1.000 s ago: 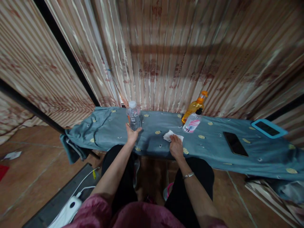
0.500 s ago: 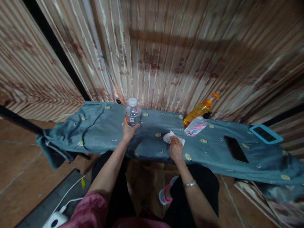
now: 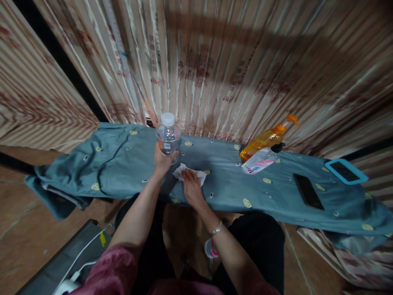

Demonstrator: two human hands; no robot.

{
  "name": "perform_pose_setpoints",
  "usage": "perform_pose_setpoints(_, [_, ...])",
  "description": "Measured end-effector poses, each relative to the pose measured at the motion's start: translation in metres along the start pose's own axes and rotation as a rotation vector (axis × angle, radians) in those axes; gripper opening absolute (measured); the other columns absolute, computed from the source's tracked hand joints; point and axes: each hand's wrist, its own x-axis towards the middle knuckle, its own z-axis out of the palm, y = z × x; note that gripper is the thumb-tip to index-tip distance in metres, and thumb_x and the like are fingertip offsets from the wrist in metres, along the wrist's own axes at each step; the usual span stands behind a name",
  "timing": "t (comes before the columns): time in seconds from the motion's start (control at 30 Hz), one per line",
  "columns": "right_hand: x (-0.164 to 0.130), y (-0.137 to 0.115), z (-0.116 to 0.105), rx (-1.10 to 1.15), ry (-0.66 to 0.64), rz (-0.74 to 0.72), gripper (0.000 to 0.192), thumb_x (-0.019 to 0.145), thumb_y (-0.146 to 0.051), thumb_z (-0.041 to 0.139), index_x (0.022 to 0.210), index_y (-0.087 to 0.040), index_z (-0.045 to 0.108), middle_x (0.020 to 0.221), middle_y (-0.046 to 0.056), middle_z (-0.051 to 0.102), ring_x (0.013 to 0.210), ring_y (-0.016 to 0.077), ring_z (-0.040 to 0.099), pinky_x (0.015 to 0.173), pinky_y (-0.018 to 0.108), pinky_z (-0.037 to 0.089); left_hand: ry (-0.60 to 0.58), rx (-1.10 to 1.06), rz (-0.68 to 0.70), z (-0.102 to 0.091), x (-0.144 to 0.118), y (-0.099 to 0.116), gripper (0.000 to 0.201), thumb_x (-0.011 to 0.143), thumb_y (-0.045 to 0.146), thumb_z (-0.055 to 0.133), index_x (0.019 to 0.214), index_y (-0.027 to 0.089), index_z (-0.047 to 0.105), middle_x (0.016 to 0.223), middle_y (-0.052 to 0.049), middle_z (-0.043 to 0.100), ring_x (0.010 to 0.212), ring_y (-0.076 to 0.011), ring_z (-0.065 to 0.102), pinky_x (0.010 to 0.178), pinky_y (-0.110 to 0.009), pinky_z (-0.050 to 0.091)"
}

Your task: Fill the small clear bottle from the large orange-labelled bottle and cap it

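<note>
My left hand (image 3: 162,160) is wrapped round the lower part of a clear plastic bottle (image 3: 168,135) with a white cap. The bottle is upright over the left half of a narrow surface covered with a grey-green cloth (image 3: 224,180). Just right of it, my right hand (image 3: 192,186) presses a crumpled white tissue (image 3: 199,175) against the cloth, fingers bent over it. The tissue lies close to the bottle without plainly touching it. Whether the bottle's base rests on the cloth is hidden by my left hand.
Right of my hands stand an amber pump bottle (image 3: 260,143) and a clear bottle with a black top (image 3: 260,160). Farther right lie a black phone (image 3: 308,191) and a blue-framed device (image 3: 346,171). A pleated curtain (image 3: 199,73) hangs behind. A white power strip (image 3: 66,285) is at lower left.
My right hand has slid the tissue leftward across the cloth, close to the bottle. My left hand keeps its hold on the bottle. The view has shifted slightly.
</note>
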Motion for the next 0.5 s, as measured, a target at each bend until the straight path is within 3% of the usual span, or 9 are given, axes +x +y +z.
perform_pose_setpoints(0.1, [-0.032,0.007,-0.015,0.027,-0.028,-0.085,0.045,0.101,-0.036,0.069,0.143,-0.023,0.06,0.151,0.012,0.057,0.134,0.0288,0.06,0.11,0.054,0.055,-0.013,0.044,-0.056,0.001,-0.003,0.002,0.068,0.053,0.02,0.093,0.113,0.024,0.061,0.112,-0.006,0.076,0.106,-0.0299,0.073,0.101,-0.046,0.059])
perform_pose_setpoints(0.2, [-0.064,0.041,-0.038,0.021,-0.026,-0.096,0.043,0.101,-0.034,0.069,0.142,-0.022,0.061,0.15,0.012,0.059,0.135,0.0288,0.06,0.111,0.054,0.055,-0.014,0.065,-0.085,-0.002,-0.005,0.003,0.069,0.054,0.019,0.093,0.114,0.022,0.061,0.11,-0.007,0.076,0.106,-0.0298,0.074,0.102,-0.046,0.058])
perform_pose_setpoints(0.37, [-0.092,0.118,-0.076,-0.079,0.079,0.1,0.043,0.101,-0.038,0.069,0.14,-0.021,0.062,0.148,0.012,0.059,0.134,0.0294,0.061,0.111,0.056,0.054,-0.029,0.014,-0.08,-0.006,-0.005,0.003,0.075,0.055,0.016,0.092,0.122,0.023,0.06,0.114,-0.006,0.077,0.106,-0.0275,0.074,0.103,-0.044,0.058])
perform_pose_setpoints(0.5, [-0.085,0.14,-0.076,-0.163,0.15,0.233,0.044,0.101,-0.041,0.069,0.139,-0.02,0.062,0.146,0.012,0.06,0.131,0.0292,0.061,0.11,0.056,0.054,-0.028,0.019,-0.082,-0.005,-0.007,0.006,0.078,0.055,0.016,0.092,0.125,0.021,0.059,0.119,-0.009,0.075,0.111,-0.0291,0.073,0.103,-0.044,0.057])
